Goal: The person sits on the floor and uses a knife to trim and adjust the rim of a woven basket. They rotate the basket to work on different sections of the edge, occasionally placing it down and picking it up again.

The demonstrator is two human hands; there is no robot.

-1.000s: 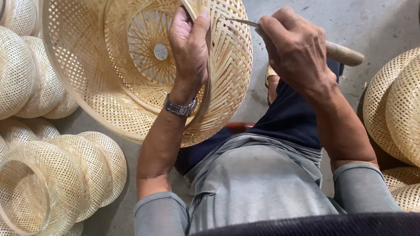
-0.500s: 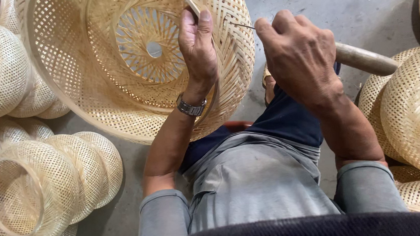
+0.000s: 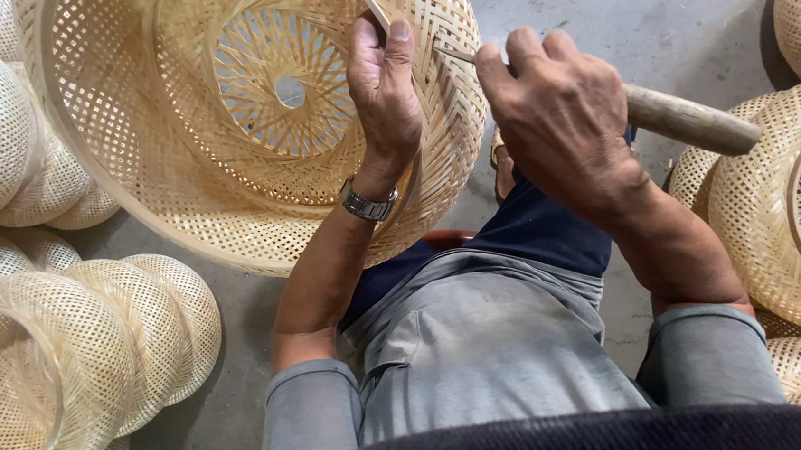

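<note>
A large round woven bamboo basket (image 3: 177,166) rests tilted against my knees, its open side facing me and a spoked centre visible inside. My left hand (image 3: 385,88) grips the basket's near rim, thumb inside, with a wristwatch (image 3: 367,202) on that wrist. My right hand (image 3: 558,113) is closed around a tool with a round wooden handle (image 3: 688,121). The tool's thin metal blade (image 3: 454,54) points left and meets the rim just beside my left fingers. A flat bamboo strip (image 3: 369,4) sticks up from the rim above my left hand.
Stacks of smaller woven bamboo baskets (image 3: 69,365) lie on the grey concrete floor (image 3: 650,5) at my left. More baskets (image 3: 800,213) are piled at my right. I sit with grey sleeves and dark shorts, knees below the big basket.
The big basket has turned and shifted left, showing more of its inside. Both hands keep their grips, with the blade still at the rim.
</note>
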